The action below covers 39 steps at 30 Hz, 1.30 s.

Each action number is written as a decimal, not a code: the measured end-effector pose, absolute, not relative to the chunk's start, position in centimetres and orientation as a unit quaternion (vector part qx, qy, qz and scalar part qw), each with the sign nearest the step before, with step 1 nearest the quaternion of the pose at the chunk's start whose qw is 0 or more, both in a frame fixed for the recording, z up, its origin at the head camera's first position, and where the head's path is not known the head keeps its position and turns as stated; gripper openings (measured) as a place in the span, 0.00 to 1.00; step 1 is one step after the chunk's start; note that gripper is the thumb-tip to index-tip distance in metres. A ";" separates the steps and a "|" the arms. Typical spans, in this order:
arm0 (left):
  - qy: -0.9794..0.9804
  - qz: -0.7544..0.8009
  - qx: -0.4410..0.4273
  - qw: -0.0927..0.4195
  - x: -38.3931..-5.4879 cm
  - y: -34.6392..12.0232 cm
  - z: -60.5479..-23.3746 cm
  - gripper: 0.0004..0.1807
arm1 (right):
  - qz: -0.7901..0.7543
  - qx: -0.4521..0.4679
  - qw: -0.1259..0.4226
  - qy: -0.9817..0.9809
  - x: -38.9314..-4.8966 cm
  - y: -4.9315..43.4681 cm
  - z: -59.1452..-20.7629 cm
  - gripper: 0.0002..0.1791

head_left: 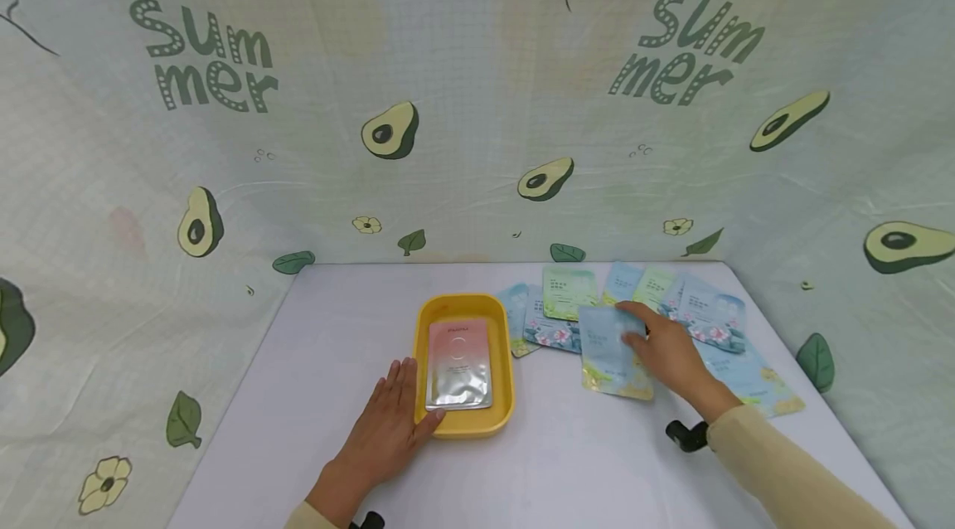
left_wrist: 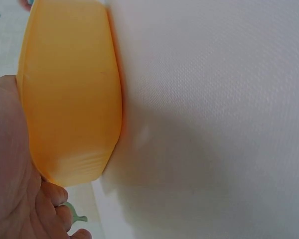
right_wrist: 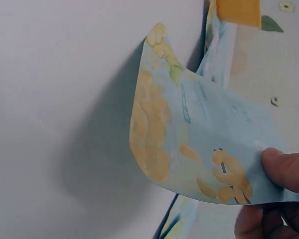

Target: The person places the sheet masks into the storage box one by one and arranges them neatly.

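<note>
My right hand (head_left: 666,353) pinches a light-blue face mask packet (head_left: 606,355) with yellow print at its lower end. In the right wrist view the thumb lies on the face of this packet (right_wrist: 204,139), which bends and is lifted clear of the white surface. My left hand (head_left: 390,421) lies along the left side of a yellow tray (head_left: 509,380), fingers straight and thumb at its near rim. Seen from the left wrist, the palm (left_wrist: 7,159) touches the tray's outer wall (left_wrist: 72,94). Inside the tray lies a pink and silver mask packet (head_left: 458,371).
Several blue and green packets overlap behind and to the right of the held one, among them a green packet (head_left: 569,290), a flowered blue packet (head_left: 709,315) and a blue one (head_left: 772,388). A printed cloth (head_left: 462,65) hangs around the white table (head_left: 582,471).
</note>
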<state>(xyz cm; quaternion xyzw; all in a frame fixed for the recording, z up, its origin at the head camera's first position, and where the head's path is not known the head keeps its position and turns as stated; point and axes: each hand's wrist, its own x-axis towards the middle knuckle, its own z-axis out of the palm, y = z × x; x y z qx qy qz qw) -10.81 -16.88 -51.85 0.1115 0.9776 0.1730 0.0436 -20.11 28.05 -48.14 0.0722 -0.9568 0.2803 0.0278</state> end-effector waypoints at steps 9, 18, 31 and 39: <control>0.977 0.176 0.110 0.054 -10.8 -16.8 -51.7 0.51 | 0.347 0.021 0.002 -0.938 -21.3 29.1 -49.5 0.23; 0.978 0.173 0.108 0.051 -11.0 -16.9 -51.8 0.51 | 0.395 -0.006 -0.071 -0.916 -21.5 29.3 -49.3 0.32; 0.979 0.164 0.112 0.047 -11.1 -17.1 -52.1 0.51 | 0.445 0.007 -0.059 -0.894 -21.0 28.0 -47.4 0.31; 0.981 0.152 0.112 0.046 -11.1 -17.1 -52.1 0.53 | 0.500 0.013 -0.057 -0.864 -21.6 24.7 -45.8 0.30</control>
